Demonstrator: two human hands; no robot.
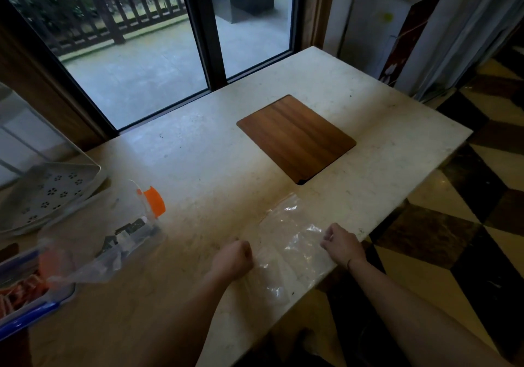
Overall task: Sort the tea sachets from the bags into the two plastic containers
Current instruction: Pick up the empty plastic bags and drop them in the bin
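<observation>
A clear, flat plastic bag (286, 241) lies on the pale stone table (198, 168) near its front right edge. My left hand (234, 257) grips the bag's left edge with closed fingers. My right hand (341, 243) pinches the bag's right edge. A second clear bag with an orange zipper strip (113, 236) lies at the left, holding several dark tea sachets (127, 236). Its lower end rests over a plastic container with blue clips (25, 310), which holds orange-red sachets (17, 295).
A white perforated tray with a clear cover (48, 193) stands at the far left. A wooden panel (296, 138) is set into the table's middle. Windows run along the back. The table's right edge drops to a chequered floor (453, 239).
</observation>
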